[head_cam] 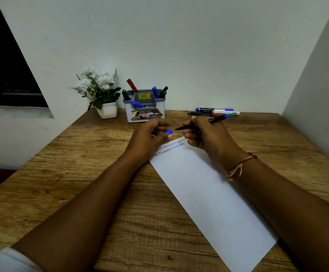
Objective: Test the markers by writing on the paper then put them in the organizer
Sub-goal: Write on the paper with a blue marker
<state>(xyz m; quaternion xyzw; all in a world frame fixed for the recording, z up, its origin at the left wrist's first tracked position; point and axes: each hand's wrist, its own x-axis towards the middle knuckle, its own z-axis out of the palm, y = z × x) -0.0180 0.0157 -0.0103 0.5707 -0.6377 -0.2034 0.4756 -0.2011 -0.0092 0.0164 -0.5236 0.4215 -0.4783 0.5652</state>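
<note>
Head view: we grip an uncapped marker (216,119) in our right hand (210,137), fingers curled round the barrel. Its dark tip points left; its rear end sticks out past the hand toward the right. Our left hand (150,135) pinches a blue cap (168,131) between thumb and fingers. Cap and marker tip are near each other but apart, with a small gap between them.

Both hands sit at the far end of the paper (208,193), which lies diagonally on the wooden table (81,154). Our left hand overlaps its far left corner. Two short lines of handwriting (170,147) run across the far end of the sheet, and the rest of it is blank.

The organizer (144,112) stands at the back of the table, beyond our left hand. Several capped markers stand upright in its compartments, and a blue one lies in its front tray. To its right, a group of loose markers (214,111) lies on the table near the wall, just behind our right hand. A flower pot (107,110) stands left of the organizer. A thread band (240,166) circles our right wrist
</note>
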